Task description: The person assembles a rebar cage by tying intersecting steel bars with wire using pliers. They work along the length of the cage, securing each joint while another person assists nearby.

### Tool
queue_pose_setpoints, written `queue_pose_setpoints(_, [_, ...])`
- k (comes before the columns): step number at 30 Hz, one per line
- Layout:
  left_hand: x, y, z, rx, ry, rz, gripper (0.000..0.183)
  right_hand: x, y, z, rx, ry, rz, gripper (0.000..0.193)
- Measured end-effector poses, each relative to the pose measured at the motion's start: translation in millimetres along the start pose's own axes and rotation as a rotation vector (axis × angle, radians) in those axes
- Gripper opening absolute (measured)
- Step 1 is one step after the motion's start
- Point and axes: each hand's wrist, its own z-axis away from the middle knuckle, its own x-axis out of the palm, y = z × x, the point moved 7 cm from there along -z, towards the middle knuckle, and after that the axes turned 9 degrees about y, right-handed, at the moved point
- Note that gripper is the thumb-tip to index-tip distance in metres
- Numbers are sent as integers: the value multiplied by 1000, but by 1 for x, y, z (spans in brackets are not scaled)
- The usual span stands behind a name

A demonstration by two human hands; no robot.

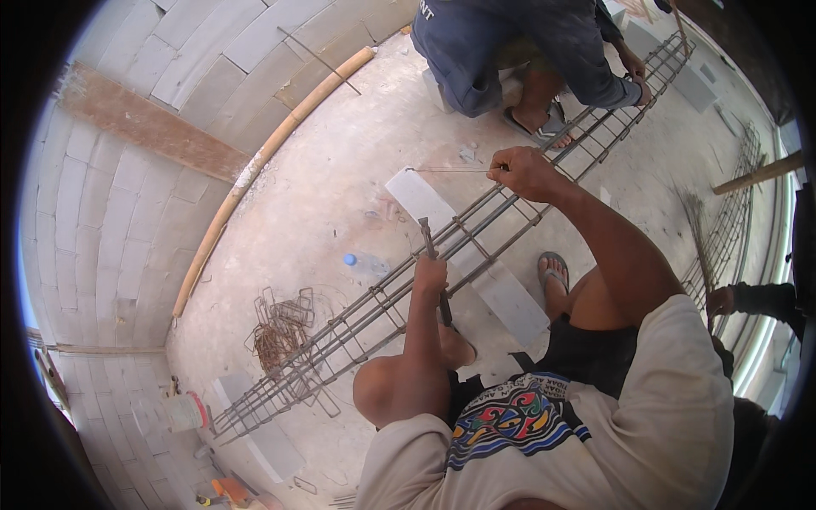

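Note:
A long steel rebar cage (365, 316) runs diagonally from lower left to upper right, past my knees. My left hand (430, 274) is wrapped round a dark metal tool, apparently pincers (427, 234), upright beside the cage with the head up. Above the cage's far side, my right hand (520, 173) pinches a thin tie wire (450, 171) that stretches out to the left. Pale blocks (510, 302) lie beneath the cage, and another white block (420, 197) shows at its far side.
Bent rebar stirrups (285, 327) are piled at left. A blue-capped bottle (361, 262) lies on the floor. Another person (527, 51) sits farther along the cage, hands on it. At right are more mesh (739, 204) and another person's dark sleeve (765, 302). A bucket (185, 411) stands lower left.

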Motion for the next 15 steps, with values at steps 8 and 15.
queue_pose_setpoints(8, [-49, 104, 54, 791, 551, 125, 60, -10, -4, 10, -172, -119, 7, 23])
queue_pose_setpoints(15, [-38, 160, 82, 807, 54, 6, 26, -41, 1, 14, -85, -91, -62, 25])
